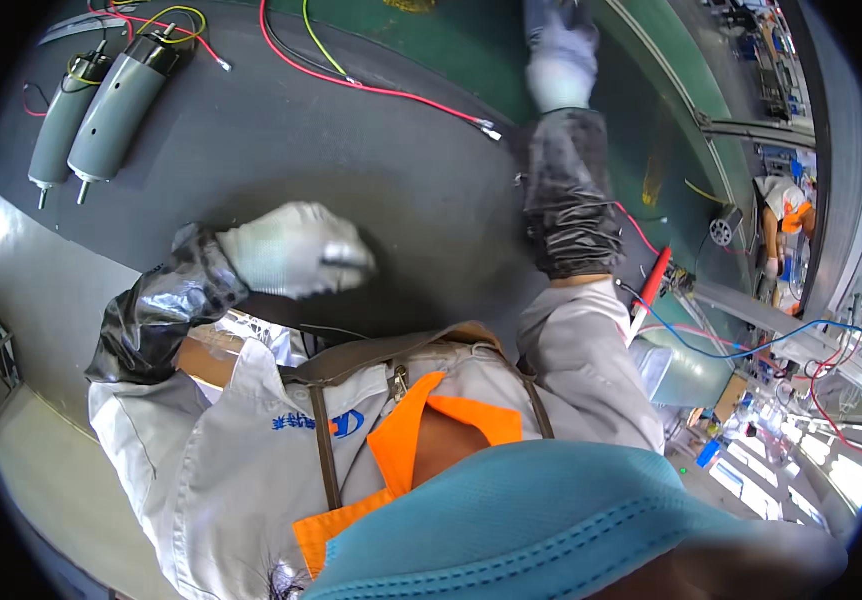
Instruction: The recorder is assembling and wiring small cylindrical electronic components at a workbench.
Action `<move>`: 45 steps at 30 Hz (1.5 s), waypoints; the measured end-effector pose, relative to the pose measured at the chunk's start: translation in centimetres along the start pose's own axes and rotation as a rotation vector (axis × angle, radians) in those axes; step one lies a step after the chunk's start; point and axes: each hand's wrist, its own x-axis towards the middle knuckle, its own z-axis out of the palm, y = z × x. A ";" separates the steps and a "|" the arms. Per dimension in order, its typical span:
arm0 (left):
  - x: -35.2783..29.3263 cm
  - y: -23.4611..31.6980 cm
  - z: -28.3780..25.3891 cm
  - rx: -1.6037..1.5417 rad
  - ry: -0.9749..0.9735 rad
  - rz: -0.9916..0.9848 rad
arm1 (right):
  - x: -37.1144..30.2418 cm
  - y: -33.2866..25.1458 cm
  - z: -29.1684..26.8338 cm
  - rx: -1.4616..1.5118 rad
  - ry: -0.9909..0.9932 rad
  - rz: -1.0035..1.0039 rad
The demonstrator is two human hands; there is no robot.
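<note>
My left hand [296, 250], in a white glove with a black sleeve cover, is closed just above the dark grey work surface [431, 230]. A small shiny, silvery patch shows at its curled fingers; I cannot make out what it is. My right hand [563, 65], in a pale glove, is stretched to the far side over the green surface [491, 60]. Its fingers are blurred and partly cut off by the upper edge of the view. Between the hands, toward the far side, lie red, black and yellow-green wires [421, 98] with metal terminals.
Two grey cylindrical motors [116, 125] with shafts and wires lie at the far left. To the right are a red-handled tool [657, 275], a blue cable [711, 350] and a small round motor [723, 228]. A co-worker [786, 215] is beyond a metal frame [841, 190].
</note>
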 end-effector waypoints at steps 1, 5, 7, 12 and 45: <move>0.5 -2.2 0.5 0.267 0.299 0.371 | -0.2 2.6 0.8 0.124 -0.143 0.126; 5.8 -0.9 -3.6 0.879 0.606 0.548 | -0.9 14.1 5.0 0.658 -0.335 0.347; 9.0 -2.4 -5.3 1.097 0.638 0.525 | -0.8 15.9 6.2 0.826 -0.318 0.322; 13.2 -4.2 -12.2 1.327 0.890 0.181 | -2.5 14.6 5.7 1.436 -0.259 0.690; 1.9 6.5 6.1 -0.184 0.671 -0.505 | -23.1 -25.4 -23.3 1.483 -0.465 -1.009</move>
